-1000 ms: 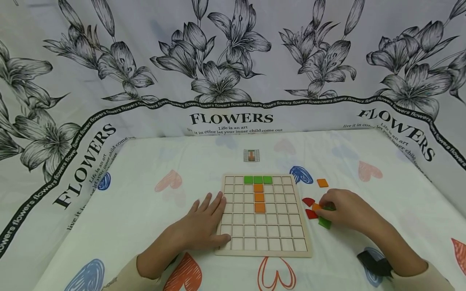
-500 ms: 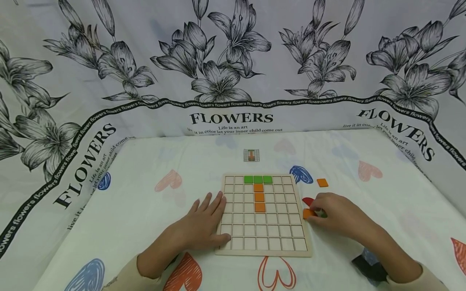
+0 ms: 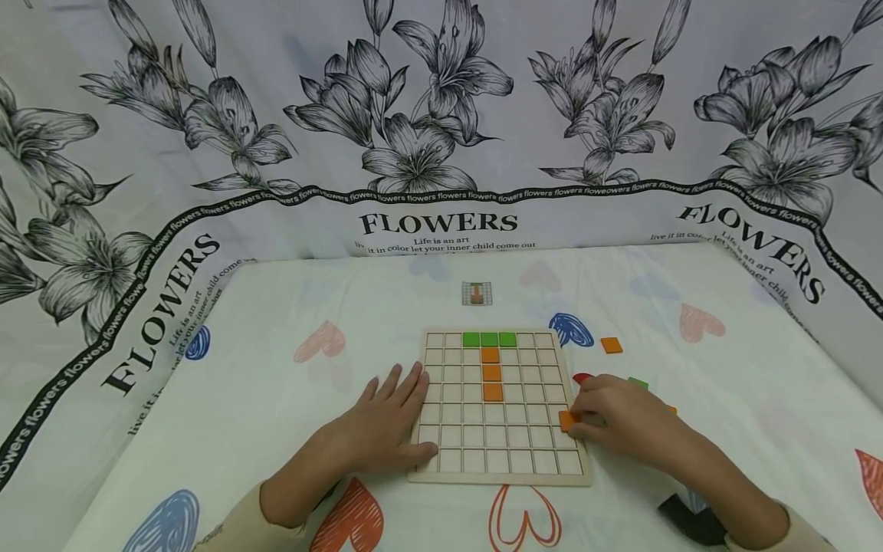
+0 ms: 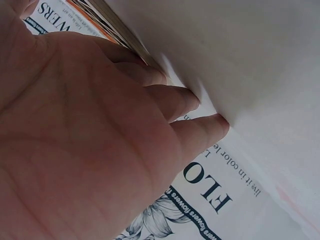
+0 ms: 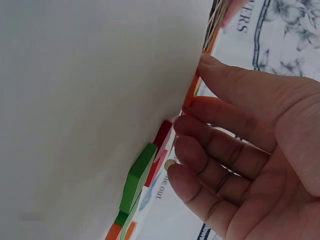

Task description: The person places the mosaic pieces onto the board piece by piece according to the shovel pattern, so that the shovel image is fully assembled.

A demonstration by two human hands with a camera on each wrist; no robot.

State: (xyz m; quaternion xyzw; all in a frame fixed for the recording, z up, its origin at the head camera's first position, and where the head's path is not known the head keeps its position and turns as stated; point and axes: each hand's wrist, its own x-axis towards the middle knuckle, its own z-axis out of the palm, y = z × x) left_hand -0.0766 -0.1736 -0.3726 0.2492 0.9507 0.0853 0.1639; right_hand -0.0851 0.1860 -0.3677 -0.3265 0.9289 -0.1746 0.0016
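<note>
My left hand (image 3: pixel 382 429) lies with spread fingers along the left edge of a wooden grid board (image 3: pixel 507 461). In the left wrist view, that hand's straight fingers (image 4: pixel 202 132) reach along beside the board. An orange square tile (image 3: pixel 566 421) is pinched between the thumb and index finger of my right hand (image 3: pixel 624 414), overlapping the board's right edge. The right wrist view shows this orange tile edge-on, the other fingers loosely bent below. Three green tiles (image 3: pixel 489 340) fill part of the board's far row. Beneath the middle one runs a column of three orange tiles (image 3: pixel 492 372).
Beyond the board lies a small picture card (image 3: pixel 477 294). A loose orange tile (image 3: pixel 611 345) is at the right, with a red piece (image 3: pixel 582 378) and a green piece (image 3: pixel 638 382) partly behind my right hand. A heart-print cloth (image 3: pixel 372 299) covers the table.
My right hand has picked an orange tile from the loose pieces and moved it left and nearer, to the board's right edge. The left hand stays in place.
</note>
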